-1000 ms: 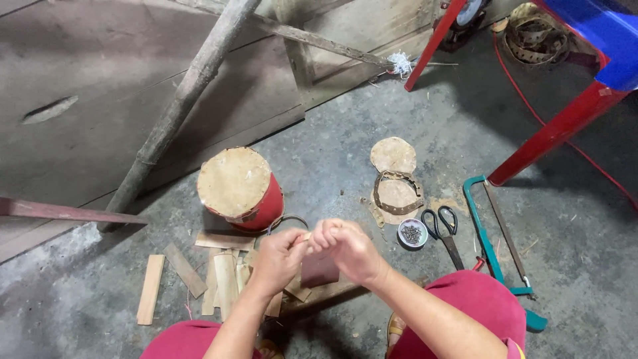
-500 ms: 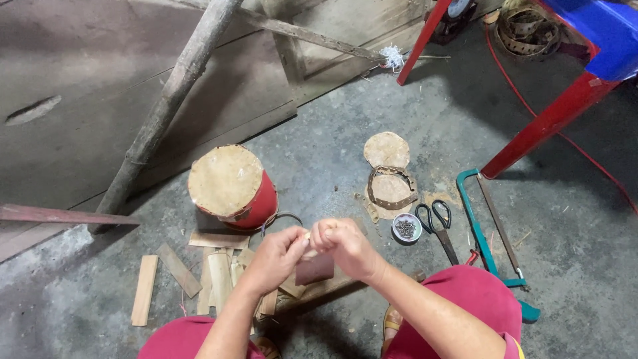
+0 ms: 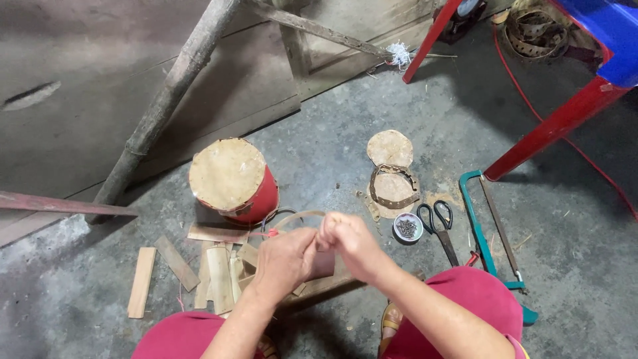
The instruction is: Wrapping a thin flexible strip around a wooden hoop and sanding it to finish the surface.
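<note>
My left hand (image 3: pixel 284 260) and my right hand (image 3: pixel 350 243) meet in front of me, low in the head view. Together they pinch a thin curved bamboo strip (image 3: pixel 299 217) that arcs up and left from my fingers. A bit of red cord (image 3: pixel 268 234) sticks out by my left fingers. A flat brownish piece (image 3: pixel 323 263) sits between my palms; what it is I cannot tell. Just beyond my hands stands a red drum (image 3: pixel 234 179) with a pale skin top. My knees in red trousers frame the bottom edge.
Split bamboo slats (image 3: pixel 179 266) lie on the concrete at left. To the right are round skin discs with a strip ring (image 3: pixel 393 178), a small tin of nails (image 3: pixel 407 228), black scissors (image 3: pixel 438 223) and a teal hacksaw (image 3: pixel 493 229). A red stool leg (image 3: pixel 551 126) and a leaning pole (image 3: pixel 169 100) stand behind.
My hands have stayed together at the strip, with small finger shifts. The camera has tilted slightly, so the floor things sit a little lower in view.
</note>
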